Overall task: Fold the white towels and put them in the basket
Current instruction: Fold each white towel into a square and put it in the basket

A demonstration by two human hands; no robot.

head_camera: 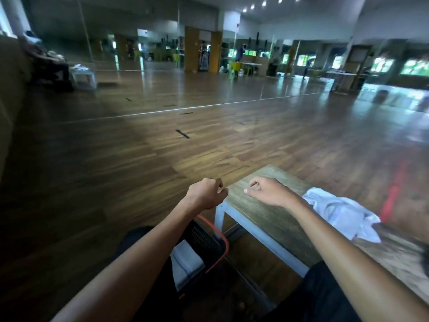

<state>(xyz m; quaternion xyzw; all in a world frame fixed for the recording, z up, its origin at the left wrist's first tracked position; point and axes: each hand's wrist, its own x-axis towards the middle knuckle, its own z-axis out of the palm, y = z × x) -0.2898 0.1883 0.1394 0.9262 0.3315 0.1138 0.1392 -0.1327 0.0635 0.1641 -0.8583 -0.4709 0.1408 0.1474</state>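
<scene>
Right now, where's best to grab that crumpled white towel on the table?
Probably the raised left corner of the crumpled white towel, reached from the left by the right hand beside it. It lies bunched on the wooden table, so that peak offers a grip.

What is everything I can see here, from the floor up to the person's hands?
crumpled white cloth towel: one, white, on the right part of the table.
folded white towel: at least one, white, inside the basket.
black mesh basket with orange rim: one, black and orange, low, left of the table.
wooden-topped table with pale grey frame: one, brown and grey, lower right.
red tape line: one, red, on the floor beyond the table.
black tape marks: several, black, on the wooden floor.
left hand: one, fingers curled, holding nothing, beside the table's corner.
right hand: one, fingers loosely curled, empty, above the table.
</scene>
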